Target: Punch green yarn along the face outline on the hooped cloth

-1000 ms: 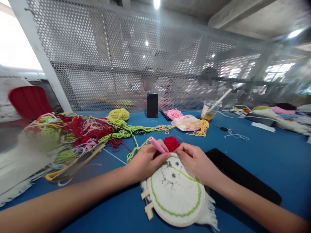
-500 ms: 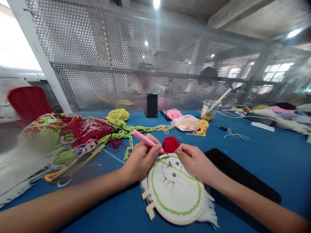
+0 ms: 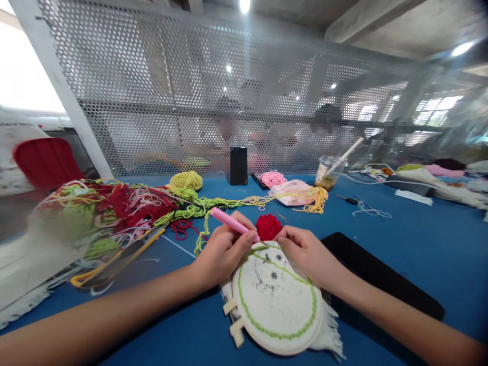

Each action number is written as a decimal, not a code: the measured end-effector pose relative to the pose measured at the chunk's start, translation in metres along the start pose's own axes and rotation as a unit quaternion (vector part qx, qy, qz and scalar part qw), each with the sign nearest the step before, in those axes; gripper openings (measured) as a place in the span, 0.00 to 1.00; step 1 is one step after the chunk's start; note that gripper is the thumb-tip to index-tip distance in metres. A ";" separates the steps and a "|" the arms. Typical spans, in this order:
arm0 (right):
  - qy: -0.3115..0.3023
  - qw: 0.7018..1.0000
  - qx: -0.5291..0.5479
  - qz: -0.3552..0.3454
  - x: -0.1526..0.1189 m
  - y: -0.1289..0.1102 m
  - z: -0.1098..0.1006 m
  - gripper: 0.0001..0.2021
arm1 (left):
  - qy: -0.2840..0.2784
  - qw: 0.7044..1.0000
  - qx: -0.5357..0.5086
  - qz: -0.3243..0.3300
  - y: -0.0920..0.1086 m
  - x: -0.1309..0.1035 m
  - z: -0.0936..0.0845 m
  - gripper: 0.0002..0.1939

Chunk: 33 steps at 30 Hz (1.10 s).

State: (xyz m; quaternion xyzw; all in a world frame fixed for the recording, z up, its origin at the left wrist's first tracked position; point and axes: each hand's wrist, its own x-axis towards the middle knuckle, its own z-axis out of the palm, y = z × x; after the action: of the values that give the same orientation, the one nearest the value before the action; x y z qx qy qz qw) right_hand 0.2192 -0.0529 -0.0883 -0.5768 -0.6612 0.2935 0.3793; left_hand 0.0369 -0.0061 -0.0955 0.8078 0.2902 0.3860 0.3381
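My left hand [image 3: 224, 249] is closed around a pink punch needle [image 3: 231, 220], its metal tip at the top of a round embroidery hoop [image 3: 280, 300]. White cloth is stretched in the hoop, with a green yarn outline, a slanting green line and dark smudges. My right hand [image 3: 299, 249] grips the hoop's upper right edge between thumb and fingers; some of those fingers are hidden behind it. Just beyond the hoop sits a red yarn ball [image 3: 269, 226]. Green yarn [image 3: 202, 235] runs down behind my left hand.
A tangled yarn pile [image 3: 125, 203] and yellow-edged scissors-like tool [image 3: 122, 259] lie left. A black phone [image 3: 238, 165] stands at the back, near a plastic cup with straw [image 3: 326, 173]. A long black object [image 3: 385, 274] lies right. People sit behind the perforated screen [image 3: 190, 91].
The pink punch needle and my left hand have shifted slightly right and down along the hoop's top edge. My right hand keeps its hold on the hoop.
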 end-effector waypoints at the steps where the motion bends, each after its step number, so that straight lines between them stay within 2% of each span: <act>1: -0.001 1.000 0.000 -0.001 0.000 0.000 0.000 0.09 | -0.003 1.000 0.009 0.004 0.000 0.000 0.000 0.11; 8: -0.002 1.000 -0.014 -0.011 -0.001 0.000 0.000 0.10 | 0.012 0.997 0.064 0.037 0.004 0.003 0.001 0.08; 13: 0.007 0.999 -0.034 -0.036 -0.003 -0.005 0.003 0.10 | -0.066 0.992 0.078 0.068 0.004 0.004 0.006 0.06; 15: 0.000 0.998 -0.044 -0.036 -0.001 -0.007 0.002 0.11 | -0.077 0.992 0.075 0.064 0.004 0.005 0.006 0.06; 18: -0.005 0.995 -0.082 -0.054 0.003 -0.007 -0.005 0.10 | -0.052 0.996 0.063 0.044 0.005 0.006 0.005 0.08; 22: 0.042 0.980 -0.183 -0.062 0.008 -0.006 -0.025 0.09 | 0.002 0.998 0.064 0.002 0.005 0.007 0.003 0.11; 24: -0.008 0.977 -0.209 -0.042 0.009 -0.004 -0.031 0.12 | 0.013 0.998 0.068 -0.015 0.004 0.007 0.002 0.11; 26: -0.079 0.978 -0.192 -0.033 0.009 -0.002 -0.032 0.15 | 0.017 0.997 0.071 -0.025 0.003 0.007 0.002 0.11; 28: -0.108 0.983 -0.148 -0.028 0.008 -0.001 -0.029 0.15 | 0.018 0.996 0.075 -0.032 0.003 0.007 0.001 0.11; 33: -0.059 0.998 0.002 0.014 0.005 -0.005 -0.018 0.11 | 0.034 0.994 0.094 -0.042 0.002 0.008 0.000 0.12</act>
State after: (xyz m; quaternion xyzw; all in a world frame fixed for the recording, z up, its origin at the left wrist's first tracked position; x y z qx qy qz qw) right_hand 0.2312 -0.0501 -0.0740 -0.5668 -0.6736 0.3340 0.3368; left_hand 0.0414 -0.0019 -0.0905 0.8096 0.3698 0.3698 0.2664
